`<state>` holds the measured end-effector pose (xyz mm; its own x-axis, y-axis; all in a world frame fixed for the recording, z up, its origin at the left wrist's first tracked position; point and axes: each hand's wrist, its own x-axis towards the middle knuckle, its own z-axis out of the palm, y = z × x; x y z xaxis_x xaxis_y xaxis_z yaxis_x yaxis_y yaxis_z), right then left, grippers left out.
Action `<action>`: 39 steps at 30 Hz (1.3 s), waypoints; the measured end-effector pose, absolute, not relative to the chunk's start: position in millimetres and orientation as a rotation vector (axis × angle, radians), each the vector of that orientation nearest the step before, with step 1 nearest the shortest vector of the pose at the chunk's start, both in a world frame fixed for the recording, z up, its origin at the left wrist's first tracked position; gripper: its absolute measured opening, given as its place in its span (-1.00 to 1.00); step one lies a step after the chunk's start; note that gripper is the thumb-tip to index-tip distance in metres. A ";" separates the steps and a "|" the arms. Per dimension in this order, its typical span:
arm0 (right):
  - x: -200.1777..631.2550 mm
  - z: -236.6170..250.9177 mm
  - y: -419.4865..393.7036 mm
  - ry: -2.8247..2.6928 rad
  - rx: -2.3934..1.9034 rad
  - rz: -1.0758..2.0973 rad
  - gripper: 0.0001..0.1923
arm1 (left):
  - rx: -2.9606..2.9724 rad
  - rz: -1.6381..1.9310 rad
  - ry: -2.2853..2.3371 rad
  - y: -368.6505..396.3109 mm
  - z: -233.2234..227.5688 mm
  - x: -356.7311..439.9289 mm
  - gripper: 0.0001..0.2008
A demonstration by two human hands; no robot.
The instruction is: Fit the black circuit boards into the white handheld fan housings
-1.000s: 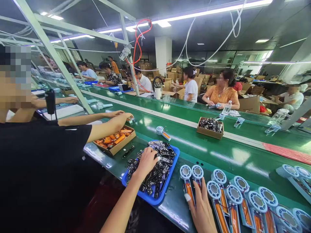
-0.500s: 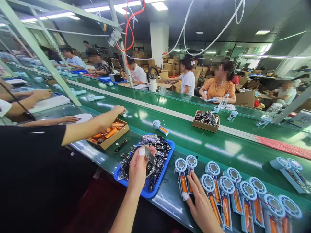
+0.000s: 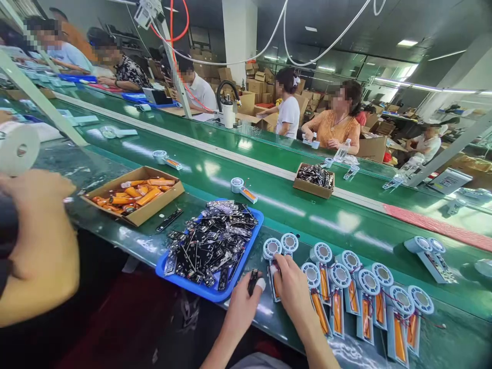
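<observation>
My left hand [image 3: 243, 305] holds a small black circuit board [image 3: 252, 281] pinched in its fingers, just right of the blue tray [image 3: 210, 293] heaped with several black boards. My right hand [image 3: 291, 289] rests on the leftmost light-blue fan housing [image 3: 271, 249], its fingers covering the handle part with the orange battery. A row of several such housings [image 3: 369, 294] with round white heads and orange batteries stretches to the right along the near edge of the bench.
A cardboard box of orange batteries [image 3: 134, 195] stands left of the tray. A co-worker's arm [image 3: 36, 251] fills the near left. The green conveyor belt [image 3: 346, 220] carries single housings and another box of boards [image 3: 314, 179]. Other people sit across the line.
My left hand lifted a black board out of the blue tray and brought it right, beside my right hand. The co-worker's arm withdrew from the battery box. The view swung left and down.
</observation>
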<state>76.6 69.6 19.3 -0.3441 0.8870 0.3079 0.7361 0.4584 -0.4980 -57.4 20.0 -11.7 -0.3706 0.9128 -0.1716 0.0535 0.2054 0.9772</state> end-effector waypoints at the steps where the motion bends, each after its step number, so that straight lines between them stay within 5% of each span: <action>1: 76.6 19.1 72.7 -2.153 -1.336 0.405 -0.72 | 0.972 1.265 1.626 25.4 -10.0 -56.2 -0.66; 9: 90.4 23.8 59.5 -2.116 -1.325 0.333 -0.74 | 0.990 1.252 1.546 38.7 -3.7 -56.2 -0.73; 16: 86.1 52.7 48.2 -2.468 -0.903 0.445 -0.42 | 0.851 1.262 1.486 14.7 -2.8 -69.2 -0.73; 25: 83.4 7.7 54.1 -2.269 -0.853 0.625 -0.67 | 0.716 1.263 1.424 6.6 -5.4 -74.6 -0.56; 39: 65.8 16.3 55.2 -2.377 -0.961 0.208 -0.79 | 0.973 1.139 1.515 -1.2 -9.4 -71.0 -0.58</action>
